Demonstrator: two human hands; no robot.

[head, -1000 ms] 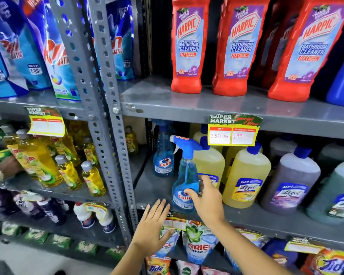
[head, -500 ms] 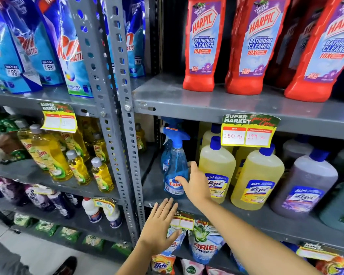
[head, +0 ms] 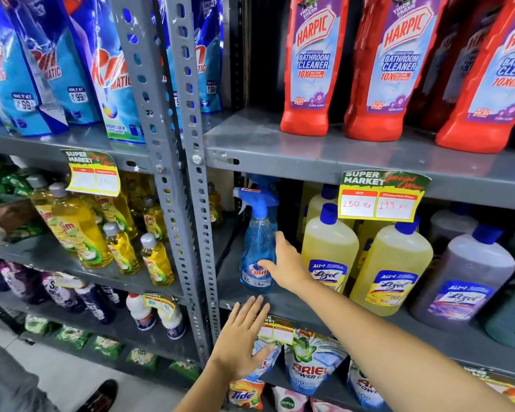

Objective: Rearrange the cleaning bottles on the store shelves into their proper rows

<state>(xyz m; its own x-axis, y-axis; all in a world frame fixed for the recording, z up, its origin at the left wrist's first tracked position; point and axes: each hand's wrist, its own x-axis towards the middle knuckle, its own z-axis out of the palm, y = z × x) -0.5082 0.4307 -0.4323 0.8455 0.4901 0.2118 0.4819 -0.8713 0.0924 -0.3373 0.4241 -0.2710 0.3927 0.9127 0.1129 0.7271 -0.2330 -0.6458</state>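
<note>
The blue spray bottle (head: 257, 248) is seen standing upright on the middle shelf (head: 283, 301), at the left end of its row just beside the yellow floor-cleaner bottles (head: 329, 248), its long axis vertical and its trigger turned left. It is touched on its right side by the right hand (head: 286, 264), whose fingers are loosely spread, not clamped round it. The left hand (head: 244, 337) is held open and empty below the shelf edge, so the right is judged the nearer.
</note>
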